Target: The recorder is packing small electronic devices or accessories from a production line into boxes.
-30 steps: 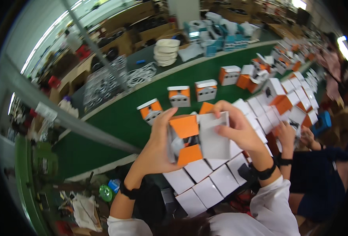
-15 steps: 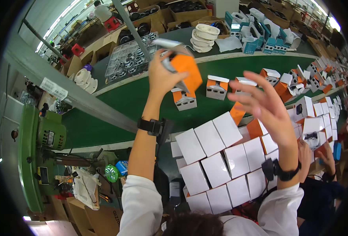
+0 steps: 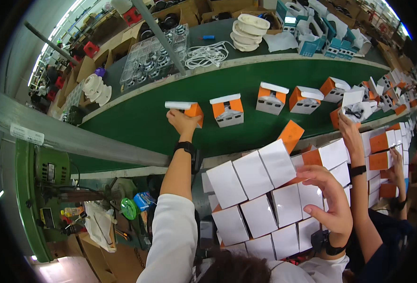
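The left hand (image 3: pixel 182 121) is stretched out over the green conveyor belt (image 3: pixel 138 118), its fingers clamped on an orange-and-white carton (image 3: pixel 186 109) with its white lid flap open, held at the belt's surface at the left end of a row of similar open cartons (image 3: pixel 226 109); this reads as the step of setting a made-up carton down in line, and letting go would call for the carton to sit flat with a like gap to its neighbour; the right hand (image 3: pixel 328 200) lies with fingers spread and lightly curled on the stack of flat white cartons (image 3: pixel 255 188) close to the body, touching the upper ones but gripping none; whether the held carton has anything inside cannot be told; beyond the belt a clear plastic tray (image 3: pixel 154 59) holds small round parts, and a coil of white cord (image 3: pixel 208 53) lies beside it; another person's hand (image 3: pixel 349 126) to the right holds a small white carton with a dark item in it.
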{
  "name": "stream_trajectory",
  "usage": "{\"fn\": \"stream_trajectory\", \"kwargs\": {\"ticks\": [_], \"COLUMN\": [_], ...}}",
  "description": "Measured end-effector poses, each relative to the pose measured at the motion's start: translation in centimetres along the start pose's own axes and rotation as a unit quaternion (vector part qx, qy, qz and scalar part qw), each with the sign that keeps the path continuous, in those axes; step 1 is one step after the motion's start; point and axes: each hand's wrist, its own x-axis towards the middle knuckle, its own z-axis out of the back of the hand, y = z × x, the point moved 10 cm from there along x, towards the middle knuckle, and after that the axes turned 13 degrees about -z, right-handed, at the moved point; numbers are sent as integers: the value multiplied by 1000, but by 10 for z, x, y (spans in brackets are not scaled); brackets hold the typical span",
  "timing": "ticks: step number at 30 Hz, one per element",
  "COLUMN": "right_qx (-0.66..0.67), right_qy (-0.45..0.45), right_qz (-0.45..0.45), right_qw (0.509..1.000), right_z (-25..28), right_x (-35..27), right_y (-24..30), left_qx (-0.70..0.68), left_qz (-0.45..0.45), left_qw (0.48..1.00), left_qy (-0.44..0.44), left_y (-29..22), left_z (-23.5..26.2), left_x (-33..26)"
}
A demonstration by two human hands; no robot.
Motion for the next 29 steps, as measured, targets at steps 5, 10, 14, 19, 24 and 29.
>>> {"fn": "stream_trajectory", "kwargs": {"ticks": [5,10,14,19,24,29], "right_qx": [-40,-84,-69,-35,-19,-98], "right_qy": [18,35,45,48,21,-12], "right_qz": [13,12,46,46,49,95], "right_qw": [999,996,996,997,998,991], "right_z": [-16,-24,-36,-43,-39,-32], "right_x": [-2,-14,-32,-43,-53,-60], "right_y": [3,5,22,16,21,35], "left_qx": [27,-202,-86,-147,-189,-108], "left_qz": [63,-209,-283,-142,-163,-349], "left_qw": [963,851,892,923,927,922], "left_qy": [259,438,341,326,280,128], "left_y": [-37,-182,-182,-157,-156,-209], "left_z": [10,52,93,82,93,185], "left_x": [-23,-141,-174,-172,-169,-156]}}
